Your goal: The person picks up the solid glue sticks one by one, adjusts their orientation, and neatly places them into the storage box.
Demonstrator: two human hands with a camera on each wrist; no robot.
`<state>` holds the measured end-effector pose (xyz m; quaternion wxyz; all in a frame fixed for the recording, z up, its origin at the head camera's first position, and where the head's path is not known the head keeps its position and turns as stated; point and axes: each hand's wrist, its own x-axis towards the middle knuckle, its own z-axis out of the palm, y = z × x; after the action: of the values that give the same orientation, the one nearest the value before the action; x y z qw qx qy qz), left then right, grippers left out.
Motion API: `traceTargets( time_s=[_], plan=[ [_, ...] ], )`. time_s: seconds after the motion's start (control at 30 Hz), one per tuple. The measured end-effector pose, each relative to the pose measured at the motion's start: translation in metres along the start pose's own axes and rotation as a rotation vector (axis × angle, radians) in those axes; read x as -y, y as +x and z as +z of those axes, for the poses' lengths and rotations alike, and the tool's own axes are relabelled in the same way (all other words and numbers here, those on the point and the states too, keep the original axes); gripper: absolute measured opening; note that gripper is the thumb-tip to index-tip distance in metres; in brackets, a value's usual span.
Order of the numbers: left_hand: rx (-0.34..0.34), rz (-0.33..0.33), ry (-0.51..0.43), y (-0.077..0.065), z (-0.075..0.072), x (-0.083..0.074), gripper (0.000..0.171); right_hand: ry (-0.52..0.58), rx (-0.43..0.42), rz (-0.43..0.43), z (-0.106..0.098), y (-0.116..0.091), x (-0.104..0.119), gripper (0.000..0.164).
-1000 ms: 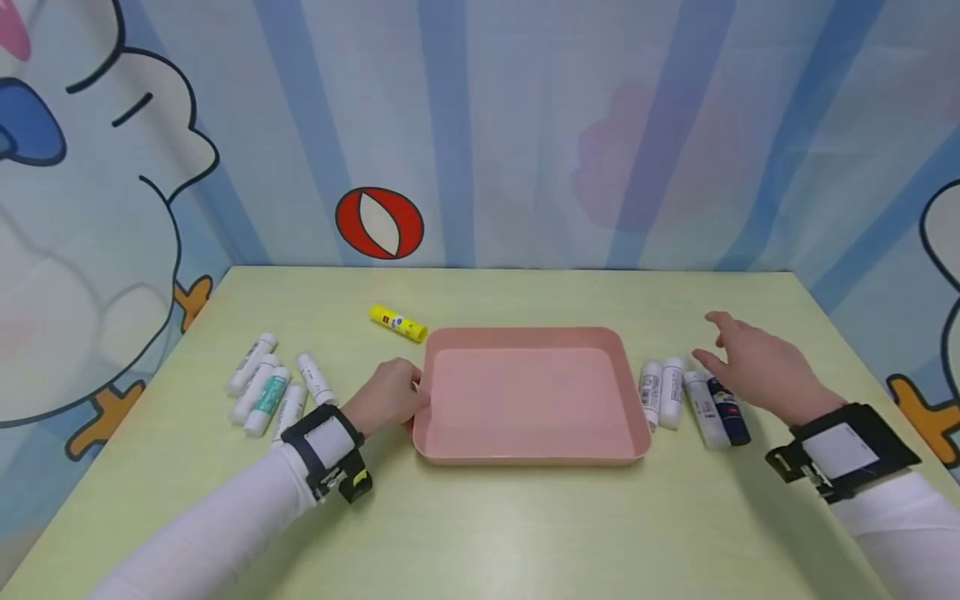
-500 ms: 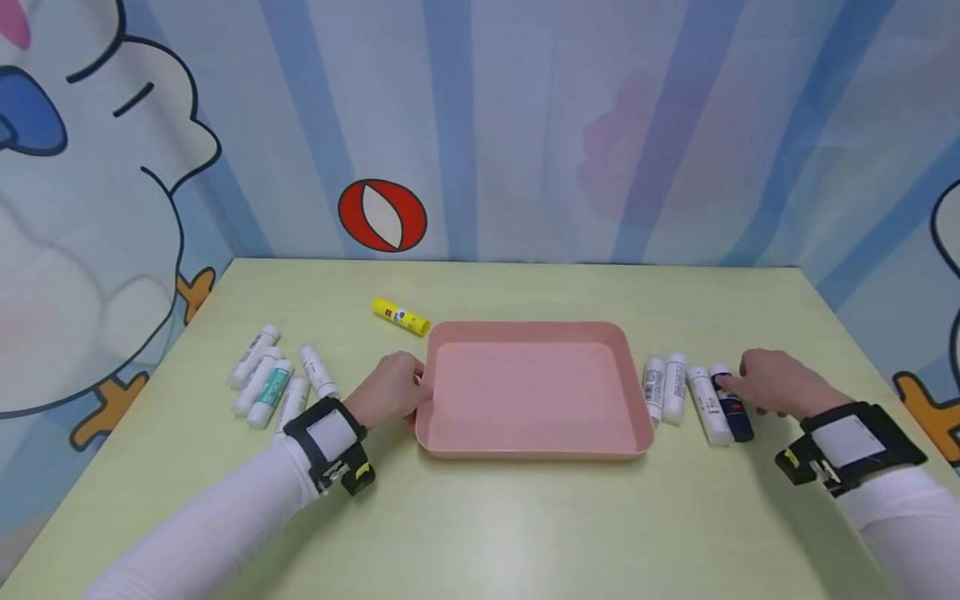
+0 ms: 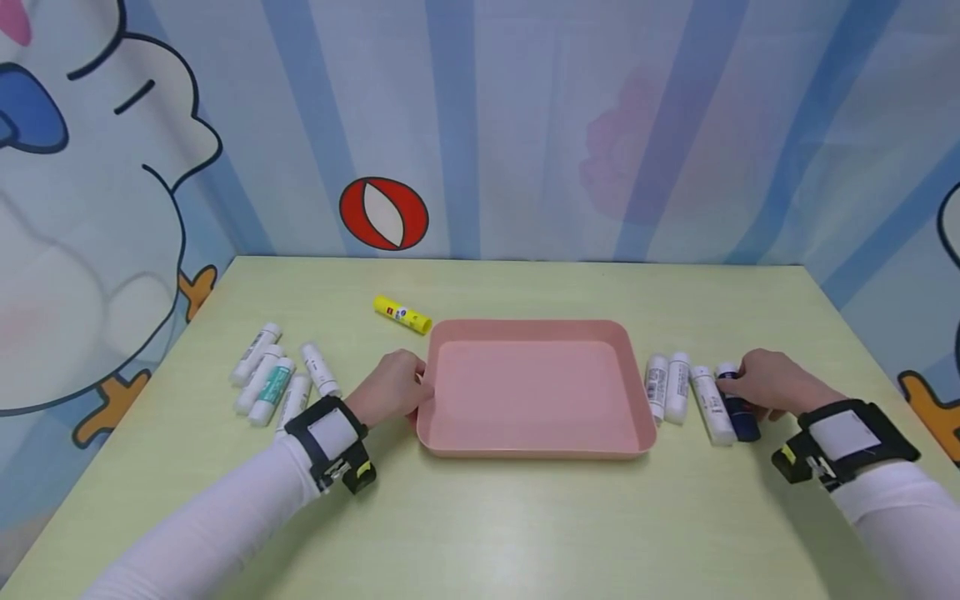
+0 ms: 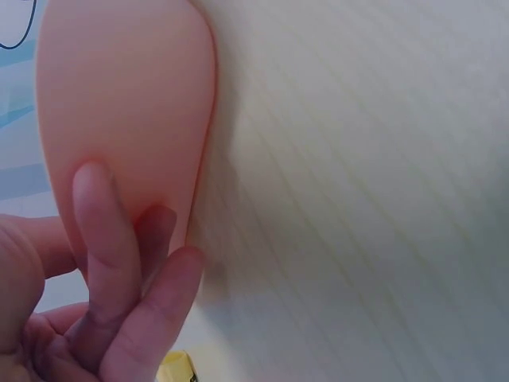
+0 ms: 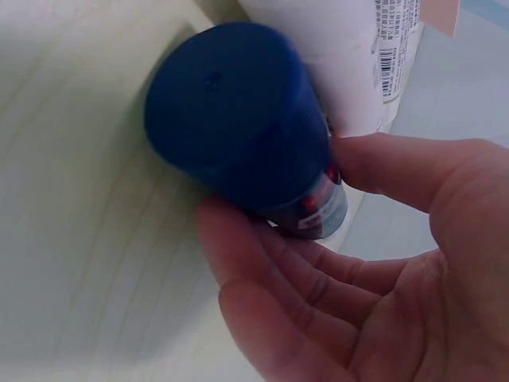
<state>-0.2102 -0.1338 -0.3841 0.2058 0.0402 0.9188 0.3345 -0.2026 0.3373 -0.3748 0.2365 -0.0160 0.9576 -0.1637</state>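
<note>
At the left side of a pink tray [image 3: 532, 392], my left hand [image 3: 390, 386] pinches the tray's wall; in the left wrist view the fingers [image 4: 107, 239] lie against its outer face. My right hand [image 3: 780, 385] holds a dark blue glue stick [image 3: 742, 419], thumb on one side and fingers on the other. Up close in the right wrist view, the blue cap [image 5: 227, 107] of that glue stick faces the camera. A white glue stick [image 3: 712, 408] lies right beside it, to the left.
Two more white glue sticks [image 3: 677, 390] lie by the tray's right side. Left of my left hand is a group of several white glue sticks [image 3: 258, 358], one with a green label [image 3: 274, 387]. Behind the tray's left corner lies a yellow glue stick [image 3: 402, 315].
My right hand has come down from above the right-hand glue sticks and taken hold of the dark blue one, shifting it slightly right. My left hand stays at the tray.
</note>
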Motion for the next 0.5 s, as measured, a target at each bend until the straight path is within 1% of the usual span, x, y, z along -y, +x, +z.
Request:
traceTargets(
  time_s=[0.27, 0.5],
  plan=[
    [0.004, -0.002, -0.011, -0.0012, 0.0004, -0.0022, 0.024, -0.012, -0.013, -0.009, 0.0007, -0.0036, -0.0021, 0.033],
    [-0.003, 0.033, -0.025, -0.0018, -0.0004, 0.0004, 0.023, -0.001, -0.032, -0.004, -0.0063, -0.0067, -0.0039, 0.035]
  ],
)
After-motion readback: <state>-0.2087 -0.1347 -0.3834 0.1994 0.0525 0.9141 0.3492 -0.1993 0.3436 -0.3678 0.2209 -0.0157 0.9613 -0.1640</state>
